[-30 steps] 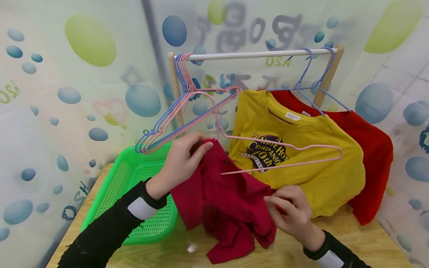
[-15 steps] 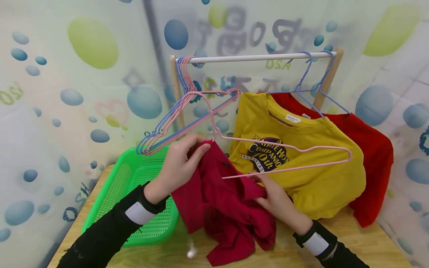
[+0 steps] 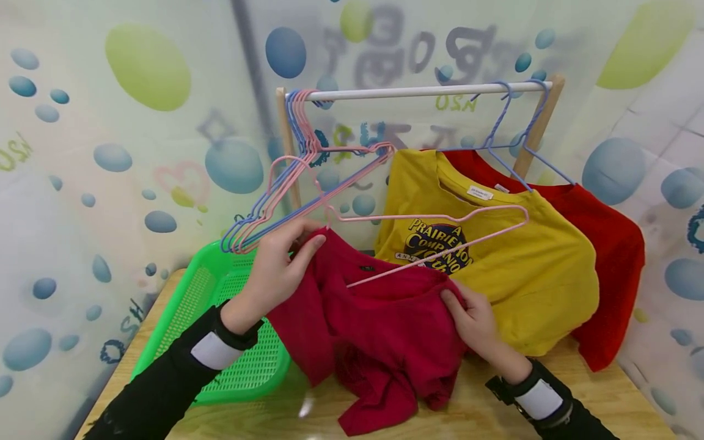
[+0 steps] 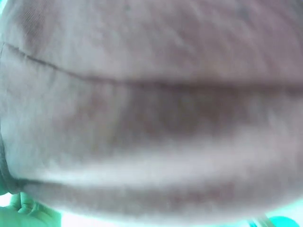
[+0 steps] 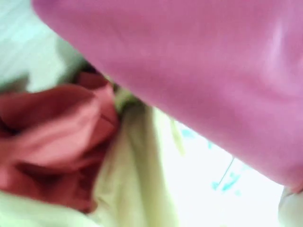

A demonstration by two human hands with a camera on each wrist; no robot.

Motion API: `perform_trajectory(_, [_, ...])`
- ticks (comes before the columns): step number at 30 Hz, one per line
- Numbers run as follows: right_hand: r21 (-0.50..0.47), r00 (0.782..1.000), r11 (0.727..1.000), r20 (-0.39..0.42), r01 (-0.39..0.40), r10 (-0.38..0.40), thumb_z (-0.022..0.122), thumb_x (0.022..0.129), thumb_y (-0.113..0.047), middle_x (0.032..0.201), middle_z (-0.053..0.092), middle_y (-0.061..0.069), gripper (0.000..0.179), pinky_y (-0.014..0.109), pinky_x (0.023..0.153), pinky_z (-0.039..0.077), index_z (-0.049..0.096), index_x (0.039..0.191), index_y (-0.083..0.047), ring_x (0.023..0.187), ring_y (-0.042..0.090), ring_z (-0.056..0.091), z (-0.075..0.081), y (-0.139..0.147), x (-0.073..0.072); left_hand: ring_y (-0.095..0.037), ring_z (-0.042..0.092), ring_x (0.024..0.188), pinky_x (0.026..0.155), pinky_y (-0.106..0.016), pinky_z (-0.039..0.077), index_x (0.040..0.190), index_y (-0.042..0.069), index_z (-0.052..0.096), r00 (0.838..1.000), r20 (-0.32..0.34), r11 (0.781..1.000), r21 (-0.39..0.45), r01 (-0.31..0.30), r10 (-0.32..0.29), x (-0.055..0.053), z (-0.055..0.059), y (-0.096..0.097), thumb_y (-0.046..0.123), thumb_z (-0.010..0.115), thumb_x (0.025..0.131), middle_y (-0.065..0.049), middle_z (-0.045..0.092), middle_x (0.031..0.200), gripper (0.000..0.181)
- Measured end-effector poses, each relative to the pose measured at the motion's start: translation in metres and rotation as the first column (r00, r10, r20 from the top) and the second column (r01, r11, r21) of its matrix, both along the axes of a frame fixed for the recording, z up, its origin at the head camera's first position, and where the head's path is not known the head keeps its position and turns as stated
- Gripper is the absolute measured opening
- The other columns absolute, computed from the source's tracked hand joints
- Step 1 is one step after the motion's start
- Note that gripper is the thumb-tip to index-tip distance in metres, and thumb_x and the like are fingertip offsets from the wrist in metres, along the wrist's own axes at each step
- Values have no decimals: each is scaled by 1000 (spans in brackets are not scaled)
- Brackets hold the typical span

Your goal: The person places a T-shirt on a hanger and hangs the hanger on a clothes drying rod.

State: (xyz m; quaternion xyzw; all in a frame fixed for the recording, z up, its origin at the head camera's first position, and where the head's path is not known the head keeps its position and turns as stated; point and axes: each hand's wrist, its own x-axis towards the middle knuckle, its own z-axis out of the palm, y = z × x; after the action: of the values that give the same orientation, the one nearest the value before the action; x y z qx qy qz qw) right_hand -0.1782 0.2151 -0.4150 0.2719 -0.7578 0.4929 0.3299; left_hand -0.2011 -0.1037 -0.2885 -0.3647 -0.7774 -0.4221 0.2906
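Note:
A crimson shirt (image 3: 390, 330) hangs over the table's front, its neckline spread between both hands. My left hand (image 3: 277, 269) pinches the shirt's left shoulder, where a pink hanger (image 3: 407, 217) enters the cloth. The hanger's left end is hidden in the shirt; its right arm sticks out above the collar, in front of a yellow T-shirt (image 3: 528, 269). At the collar's right side, my right hand (image 3: 475, 318) grips the fabric, thumb in front. Blurred cloth fills most of the left wrist view; pink-looking cloth (image 5: 189, 61) covers the upper right wrist view.
Behind stands a rack with a white rail (image 3: 418, 92). Several pink and blue hangers (image 3: 299, 159) hang at its left end. The yellow T-shirt and a red garment (image 3: 610, 244) hang on blue hangers at the right. A green basket (image 3: 165, 330) sits left on the wooden table (image 3: 605, 403).
My right hand reached to the collar, took hold of its right side and drew it right, opening the neckline. The hanger tilted and shifted left with my left hand.

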Motion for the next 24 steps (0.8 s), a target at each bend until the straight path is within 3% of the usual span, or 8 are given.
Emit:
perform_trajectory(6, [-130,999,991,20,-40,43,46,90,17,102,67,-17,32,9,77,44,69,106,1,89,-4,61,21,13,6,-5,47,64,59,-24,41,101,9,65,996,-81,996,-67,-51,45,-2,-3,-8,6,63,90,3,55,74,11])
perform_trajectory(12, [-274,992,957,56,-94,114,43,95,10,96,70,-11,36,11,73,45,70,105,-10,83,-1,61,39,30,10,-12,59,71,61,-25,48,100,1,64,973,-222,975,-190,-113,70,-2,-11,-14,1,66,86,-7,65,87,14])
perform_trajectory(17, [-294,987,950,92,-102,135,41,96,8,90,69,-8,34,13,68,44,70,102,-10,78,1,59,46,40,15,-18,64,76,62,-30,52,100,0,63,963,-258,960,-244,-136,71,-1,-19,-20,1,66,86,-10,66,89,15])
perform_trajectory(24, [-373,973,916,108,-149,202,40,97,5,79,65,-5,32,16,55,40,70,95,-8,66,4,55,46,47,17,-16,62,65,53,-27,48,101,2,62,952,-293,936,-298,-185,95,-1,-25,-25,4,67,86,-8,66,85,16])
